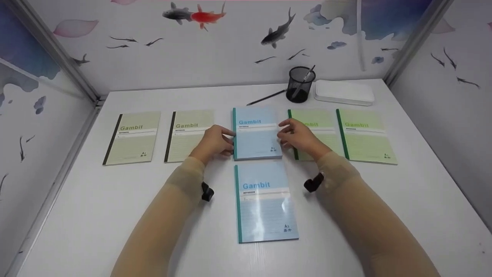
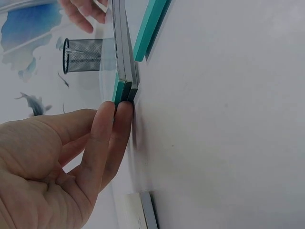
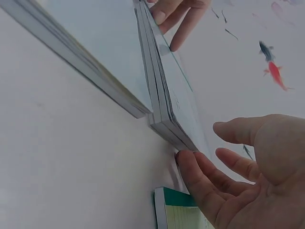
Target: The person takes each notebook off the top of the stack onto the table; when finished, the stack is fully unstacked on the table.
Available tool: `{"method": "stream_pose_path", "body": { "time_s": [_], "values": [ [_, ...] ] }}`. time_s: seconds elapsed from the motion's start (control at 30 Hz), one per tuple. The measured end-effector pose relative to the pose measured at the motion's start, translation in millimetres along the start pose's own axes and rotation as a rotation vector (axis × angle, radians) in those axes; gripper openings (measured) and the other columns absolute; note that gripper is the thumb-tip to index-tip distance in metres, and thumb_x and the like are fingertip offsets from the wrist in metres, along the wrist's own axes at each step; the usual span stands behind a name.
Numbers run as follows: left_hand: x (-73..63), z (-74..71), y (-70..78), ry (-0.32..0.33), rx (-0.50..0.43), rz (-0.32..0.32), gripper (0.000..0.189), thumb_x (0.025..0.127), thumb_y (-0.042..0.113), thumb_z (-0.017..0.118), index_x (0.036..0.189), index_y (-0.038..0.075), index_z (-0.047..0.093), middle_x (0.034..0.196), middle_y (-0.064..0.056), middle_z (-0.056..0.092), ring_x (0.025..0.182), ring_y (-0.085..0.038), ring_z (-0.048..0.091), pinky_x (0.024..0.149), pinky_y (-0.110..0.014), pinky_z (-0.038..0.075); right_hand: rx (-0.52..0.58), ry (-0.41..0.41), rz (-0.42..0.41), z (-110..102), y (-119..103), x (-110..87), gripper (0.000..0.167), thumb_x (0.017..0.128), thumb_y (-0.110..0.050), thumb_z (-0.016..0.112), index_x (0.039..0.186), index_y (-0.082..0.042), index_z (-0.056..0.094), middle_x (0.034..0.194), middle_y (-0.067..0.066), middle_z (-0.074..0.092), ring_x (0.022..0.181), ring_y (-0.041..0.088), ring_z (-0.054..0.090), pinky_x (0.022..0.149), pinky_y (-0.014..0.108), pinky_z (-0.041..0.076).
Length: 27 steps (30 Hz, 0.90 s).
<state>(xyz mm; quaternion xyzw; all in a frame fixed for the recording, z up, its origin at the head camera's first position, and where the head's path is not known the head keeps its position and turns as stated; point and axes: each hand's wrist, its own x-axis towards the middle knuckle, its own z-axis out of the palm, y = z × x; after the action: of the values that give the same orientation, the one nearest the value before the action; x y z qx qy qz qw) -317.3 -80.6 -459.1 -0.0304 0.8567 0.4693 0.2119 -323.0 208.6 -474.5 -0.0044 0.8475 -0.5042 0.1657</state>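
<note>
In the head view, a stack of blue Gambit notebooks [image 1: 255,144] with green spines lies at the middle of the table. My left hand [image 1: 216,143] is at its left side; the left wrist view shows fairly straight fingertips [image 2: 123,112] touching the green spine end. On the opposite side is my right hand [image 1: 301,136], its fingertips [image 3: 187,160] against the stack's page edges, thumb held apart. The stacked layers show in both wrist views. Nearer to me lies another blue notebook [image 1: 265,213], just in front of the stack.
Two beige notebooks [image 1: 132,140] with black spines lie to the left, and two green notebooks [image 1: 367,138] to the right, one partly behind my right hand. Toward the back are a mesh pen cup [image 1: 301,84], a pencil [image 1: 267,97] and a white case [image 1: 344,92].
</note>
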Motion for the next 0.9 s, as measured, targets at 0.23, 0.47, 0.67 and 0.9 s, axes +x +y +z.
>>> {"method": "stream_pose_path", "body": {
  "time_s": [0.23,0.47,0.67,0.9],
  "values": [
    [-3.7,3.8,2.6,-0.006,0.008,-0.008,0.049,0.095,-0.001,0.069,0.142,0.006,0.059,0.113,-0.012,0.071,0.086,-0.019,0.075,0.072,-0.025,0.063,-0.068,0.011,0.030,-6.0,-3.6,20.6,0.046,0.104,-0.024,0.061,0.145,-0.007,0.052,0.129,0.016,0.063,0.104,0.025,0.070,0.089,0.035,0.061],
    [-3.9,4.0,3.6,0.015,0.023,0.013,0.049,0.094,-0.001,0.070,0.142,0.006,0.060,0.113,-0.012,0.070,0.083,-0.019,0.074,0.072,-0.025,0.064,-0.128,0.038,0.041,-8.6,-6.0,32.5,0.056,0.095,-0.035,0.075,0.141,-0.007,0.058,0.128,0.013,0.066,0.092,0.020,0.073,0.081,0.029,0.060],
    [-3.7,4.9,2.8,0.013,0.020,-0.006,0.050,0.094,-0.002,0.070,0.142,0.006,0.060,0.114,-0.012,0.069,0.084,-0.019,0.075,0.072,-0.026,0.064,-0.159,0.044,0.034,-5.7,-3.0,38.4,0.064,0.087,-0.032,0.085,0.140,-0.006,0.059,0.121,0.012,0.069,0.086,0.018,0.072,0.075,0.026,0.061],
    [-4.8,4.0,-0.1,0.028,0.004,-0.005,0.047,0.094,-0.002,0.070,0.140,0.007,0.060,0.113,-0.011,0.070,0.086,-0.020,0.075,0.073,-0.027,0.064,-0.159,0.062,0.061,-2.5,-6.3,40.1,0.060,0.085,-0.028,0.086,0.136,-0.007,0.062,0.120,0.012,0.069,0.090,0.019,0.071,0.083,0.031,0.058]
  ]
}}
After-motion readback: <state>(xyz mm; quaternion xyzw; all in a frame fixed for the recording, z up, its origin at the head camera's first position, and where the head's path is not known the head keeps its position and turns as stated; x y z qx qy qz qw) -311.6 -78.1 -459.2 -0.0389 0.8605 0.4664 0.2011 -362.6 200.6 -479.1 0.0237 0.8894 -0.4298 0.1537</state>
